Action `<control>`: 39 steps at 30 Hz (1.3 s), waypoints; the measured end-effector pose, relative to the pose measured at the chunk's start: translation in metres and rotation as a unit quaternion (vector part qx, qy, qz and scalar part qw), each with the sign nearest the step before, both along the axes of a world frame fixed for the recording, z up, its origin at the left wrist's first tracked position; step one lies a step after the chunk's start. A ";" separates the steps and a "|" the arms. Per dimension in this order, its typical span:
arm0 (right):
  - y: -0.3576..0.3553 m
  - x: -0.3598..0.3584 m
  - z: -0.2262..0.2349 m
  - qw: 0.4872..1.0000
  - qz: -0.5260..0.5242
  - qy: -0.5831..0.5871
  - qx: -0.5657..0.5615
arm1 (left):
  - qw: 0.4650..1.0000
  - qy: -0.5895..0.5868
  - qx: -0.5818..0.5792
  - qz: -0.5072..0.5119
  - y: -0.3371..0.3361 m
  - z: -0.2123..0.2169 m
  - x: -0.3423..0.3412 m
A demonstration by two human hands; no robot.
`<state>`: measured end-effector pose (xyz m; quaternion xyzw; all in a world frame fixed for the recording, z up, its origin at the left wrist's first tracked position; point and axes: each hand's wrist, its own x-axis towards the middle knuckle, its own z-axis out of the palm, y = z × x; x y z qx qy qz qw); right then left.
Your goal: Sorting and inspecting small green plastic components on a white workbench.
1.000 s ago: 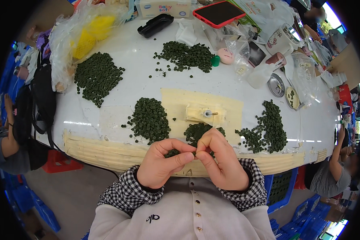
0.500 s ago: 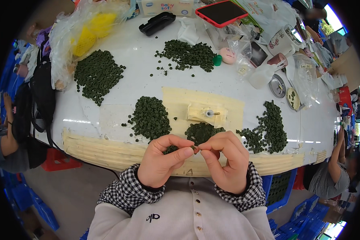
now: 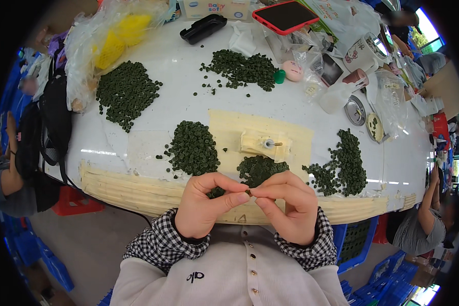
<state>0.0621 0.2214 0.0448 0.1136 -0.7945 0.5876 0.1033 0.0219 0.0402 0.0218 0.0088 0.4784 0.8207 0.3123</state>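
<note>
Over the near edge of the table, my left hand pinches a small dark green part between thumb and forefinger. My right hand meets it there, its fingertips closed at the same part; fine detail is hidden by the fingers. Just beyond the hands lies a low heap of dark green round pieces. A larger heap of small green ring-like pieces is to the left. Behind the near heap, a taped yellowish block carries an upright metal pin fixture.
More green heaps lie at the far left, far middle and right. At the back are a black case, a red-framed phone, a white mug and plastic bags. A round tin stands right. Other people sit at both sides.
My right fingertips have shifted slightly left, closer over the part at my left fingertips. The heaps stay as they were; the whole view has shifted a little.
</note>
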 end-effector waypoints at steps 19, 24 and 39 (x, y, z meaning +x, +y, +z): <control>-0.001 -0.004 0.002 0.998 -0.003 0.028 0.047 | 0.983 0.128 -0.108 -0.074 -0.005 0.007 -0.007; -0.003 -0.005 0.000 0.999 -0.013 0.025 0.043 | 0.982 0.141 -0.109 -0.058 -0.003 0.008 -0.006; -0.008 0.001 -0.009 0.984 -0.021 -0.128 -0.121 | 0.982 0.142 -0.118 -0.030 -0.002 0.007 -0.001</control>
